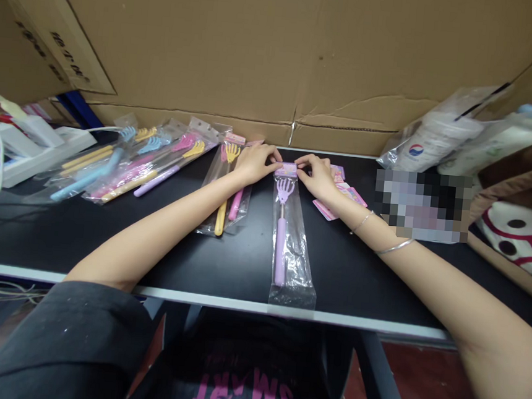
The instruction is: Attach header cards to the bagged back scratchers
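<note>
A purple back scratcher [281, 244] lies in a clear plastic bag [301, 261] on the black table, its claw end away from me. A small pink-and-purple header card [288, 169] sits at the bag's top. My left hand [256, 163] pinches the card's left end, and my right hand [318, 176] pinches its right end. Beside my left hand, yellow and pink back scratchers [221, 217] rest in clear bags, with similar cards at their tops. Several loose printed cards [352, 195] lie under and beside my right hand and wrist.
Several bagged back scratchers [133, 169] in blue, yellow, pink and purple lie at the left. A white power strip [32, 151] with cables stands farther left. Bagged plastic cups [443, 137] and a patterned bag [524, 228] stand at the right. A cardboard wall [215, 40] closes the back.
</note>
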Available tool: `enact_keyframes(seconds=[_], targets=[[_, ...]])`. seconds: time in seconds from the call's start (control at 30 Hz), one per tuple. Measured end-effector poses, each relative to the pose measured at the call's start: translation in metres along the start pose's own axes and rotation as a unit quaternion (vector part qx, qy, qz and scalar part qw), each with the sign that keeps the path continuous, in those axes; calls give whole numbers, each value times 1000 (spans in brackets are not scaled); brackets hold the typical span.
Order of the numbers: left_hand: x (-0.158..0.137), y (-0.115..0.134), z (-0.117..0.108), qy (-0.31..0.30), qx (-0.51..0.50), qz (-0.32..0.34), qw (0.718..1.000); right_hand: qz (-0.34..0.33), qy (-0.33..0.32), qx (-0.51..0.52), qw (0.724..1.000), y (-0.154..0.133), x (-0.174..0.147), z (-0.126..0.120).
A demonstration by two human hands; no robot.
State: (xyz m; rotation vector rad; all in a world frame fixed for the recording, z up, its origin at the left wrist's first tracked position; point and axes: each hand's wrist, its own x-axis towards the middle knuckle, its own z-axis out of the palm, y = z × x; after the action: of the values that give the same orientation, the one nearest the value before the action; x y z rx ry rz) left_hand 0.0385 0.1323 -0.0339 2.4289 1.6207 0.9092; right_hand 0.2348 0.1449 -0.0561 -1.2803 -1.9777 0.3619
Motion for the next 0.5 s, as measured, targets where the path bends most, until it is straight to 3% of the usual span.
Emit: enact_keyframes(seconds=[0.17, 0.5], targets=[[-1, 3, -1, -44, 30, -7, 999, -7, -20, -34, 999, -3, -2, -1], [-2, 5, -2, -42, 46, -6, 998, 0, -24, -39, 999, -4, -2, -1]])
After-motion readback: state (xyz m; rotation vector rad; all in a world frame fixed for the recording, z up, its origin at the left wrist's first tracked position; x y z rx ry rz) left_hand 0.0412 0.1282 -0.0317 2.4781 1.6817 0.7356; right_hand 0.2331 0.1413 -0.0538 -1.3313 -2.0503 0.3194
